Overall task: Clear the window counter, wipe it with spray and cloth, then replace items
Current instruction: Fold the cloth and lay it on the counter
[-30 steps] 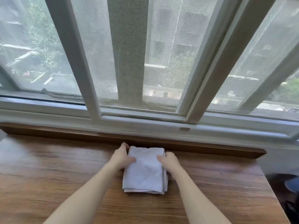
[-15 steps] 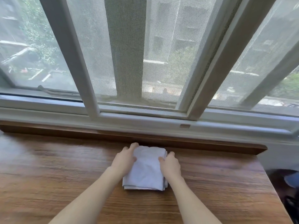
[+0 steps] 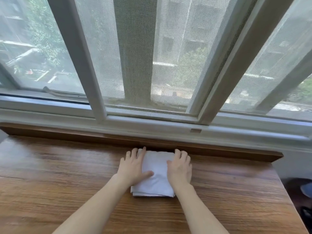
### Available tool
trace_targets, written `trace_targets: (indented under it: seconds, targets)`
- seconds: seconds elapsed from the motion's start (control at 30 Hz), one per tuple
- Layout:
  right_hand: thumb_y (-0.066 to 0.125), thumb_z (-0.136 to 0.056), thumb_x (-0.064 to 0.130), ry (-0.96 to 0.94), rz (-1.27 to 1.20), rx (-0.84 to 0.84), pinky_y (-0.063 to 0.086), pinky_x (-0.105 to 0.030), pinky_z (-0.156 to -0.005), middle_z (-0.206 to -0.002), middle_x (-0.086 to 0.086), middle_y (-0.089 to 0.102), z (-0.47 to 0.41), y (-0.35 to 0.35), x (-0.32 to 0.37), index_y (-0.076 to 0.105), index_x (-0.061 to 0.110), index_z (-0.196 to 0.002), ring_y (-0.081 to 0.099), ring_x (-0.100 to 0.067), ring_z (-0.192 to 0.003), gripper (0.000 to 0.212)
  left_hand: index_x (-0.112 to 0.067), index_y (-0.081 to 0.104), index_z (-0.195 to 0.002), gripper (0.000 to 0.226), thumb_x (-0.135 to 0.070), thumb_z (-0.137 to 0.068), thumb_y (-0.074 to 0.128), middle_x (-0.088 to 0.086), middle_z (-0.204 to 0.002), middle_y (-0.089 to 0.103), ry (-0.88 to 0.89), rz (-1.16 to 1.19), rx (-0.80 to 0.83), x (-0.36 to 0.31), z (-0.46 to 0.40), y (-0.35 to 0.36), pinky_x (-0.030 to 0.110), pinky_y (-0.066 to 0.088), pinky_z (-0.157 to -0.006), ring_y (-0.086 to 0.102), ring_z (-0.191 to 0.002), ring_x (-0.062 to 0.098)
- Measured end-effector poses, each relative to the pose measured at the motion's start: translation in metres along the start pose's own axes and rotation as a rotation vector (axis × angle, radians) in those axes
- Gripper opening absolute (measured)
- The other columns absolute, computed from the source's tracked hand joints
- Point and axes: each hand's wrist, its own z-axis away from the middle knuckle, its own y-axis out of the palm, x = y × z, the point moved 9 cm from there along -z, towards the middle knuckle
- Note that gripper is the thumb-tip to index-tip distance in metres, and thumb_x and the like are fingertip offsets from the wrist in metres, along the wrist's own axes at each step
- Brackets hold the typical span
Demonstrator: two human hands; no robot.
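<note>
Folded white cloth [image 3: 157,174] lies flat on the wooden tabletop [image 3: 59,174], near the back, its far edge close to the raised wooden lip [image 3: 219,150] under the window frame [image 3: 152,122]. Left hand [image 3: 133,168] rests on the cloth's left side, fingers straight, thumb lying across the fabric; grip released, pressing flat rather than grasping. Right hand [image 3: 179,168] does the same on the right side, fingers spread forward, palm down, nothing pinched. Small ring [image 3: 128,155] on a left finger.

Step in hand, as I judge it: wiping the tabletop with both palms pushing the cloth toward the window.

Risks from here:
- Cloth is only pressed, not held. Uneven pressure between hands could let the folded layers slide apart or bunch, leaving streaks.
- Fingertips already reach past the cloth's far edge; another push forward likely jams them against the lip.
- The corner strip along the lip may get missed, since the thick folded edge won't seat into the angle.
- Wood looks a bit hazy on the left; could be spray film or just motion blur, can't tell. If wet, palms may slip off the cloth.
- No spray bottle or cleared items visible, so replacing things is not yet started.

Dark objects at lower right [image 3: 302,196], off the tabletop, too cropped to identify.
</note>
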Motion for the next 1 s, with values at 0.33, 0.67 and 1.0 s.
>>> trace_targets:
  seconds: [0.33,0.67,1.0]
  targets:
    - [-0.018,-0.07,0.084,-0.327,0.092,0.33,-0.01,-0.046,-0.121,-0.162,-0.006,-0.022,0.026,0.058,0.014,0.0,0.015,-0.16,-0.027,-0.02,-0.149,0.114,-0.01,-0.011,-0.154,0.142,-0.102,-0.047,0.0,0.005,-0.161,-0.021,0.245,-0.048,0.118,-0.027,0.008,0.034,0.054,0.001,-0.121,-0.025,-0.146,0.022]
    - [0.0,-0.066,0.086,-0.243,0.137,0.387,-0.011,-0.047,-0.121,-0.153,-0.01,-0.042,0.032,0.057,0.011,-0.015,0.021,-0.158,-0.021,-0.042,-0.149,0.113,-0.012,-0.014,-0.154,0.148,-0.104,-0.041,0.018,0.006,-0.157,-0.03,0.26,-0.08,0.083,-0.024,0.009,0.034,0.052,-0.014,-0.116,-0.034,-0.142,0.034]
    - [-0.004,-0.066,0.082,-0.207,0.11,0.389,0.002,-0.041,-0.126,-0.163,-0.011,-0.028,0.019,0.061,0.011,-0.004,0.017,-0.16,-0.024,-0.035,-0.15,0.114,-0.006,-0.003,-0.155,0.158,-0.104,-0.033,0.015,0.011,-0.163,-0.013,0.288,0.004,0.063,-0.03,-0.005,0.028,0.041,-0.016,-0.117,-0.035,-0.139,0.031]
